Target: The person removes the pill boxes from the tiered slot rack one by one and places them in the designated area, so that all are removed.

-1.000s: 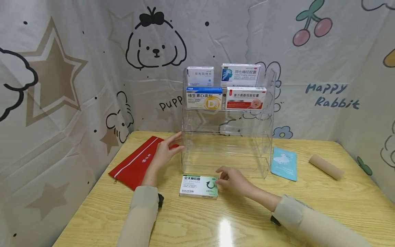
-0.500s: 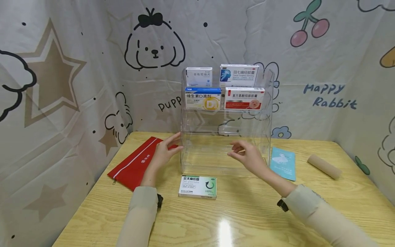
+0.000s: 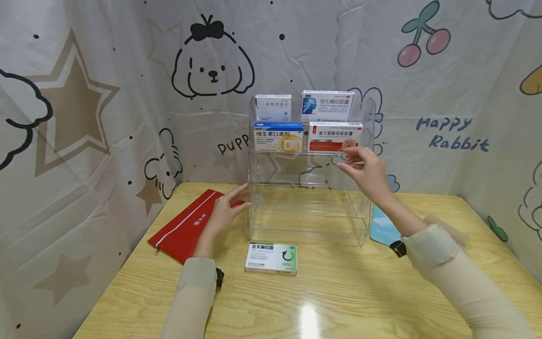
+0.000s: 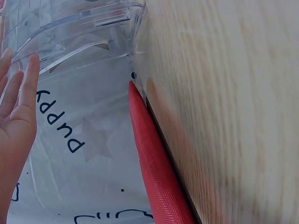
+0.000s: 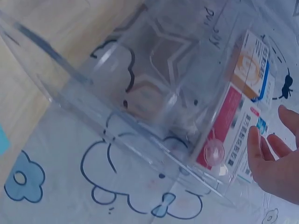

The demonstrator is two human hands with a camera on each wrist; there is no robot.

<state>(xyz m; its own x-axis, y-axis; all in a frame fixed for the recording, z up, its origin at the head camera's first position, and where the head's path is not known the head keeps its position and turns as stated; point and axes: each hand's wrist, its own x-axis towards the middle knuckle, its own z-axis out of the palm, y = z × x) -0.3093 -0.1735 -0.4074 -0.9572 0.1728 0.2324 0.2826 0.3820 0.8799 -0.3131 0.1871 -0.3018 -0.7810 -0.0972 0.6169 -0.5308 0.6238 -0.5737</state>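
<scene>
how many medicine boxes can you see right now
5. Four stand in the clear acrylic rack: white box top left, blue-and-white box top right, yellow-and-blue box below left, red-and-white box below right. A green-and-white box lies on the table. None seems hidden.

The right forearm covers most of the blue packet (image 3: 379, 229) and the cardboard tube (image 3: 440, 222) on the table, leaving only slivers in the head view. The small print on the green and white box (image 3: 271, 258) is too fine to read. In the left wrist view the left hand (image 4: 16, 112) is cut off by the left edge, and the red pouch (image 4: 156, 168) runs out of the bottom edge. In the right wrist view the right hand (image 5: 275, 161) is cropped at the right edge, and the red and white box (image 5: 231, 133) looks blurred through the clear shelf (image 5: 140, 93).
</scene>
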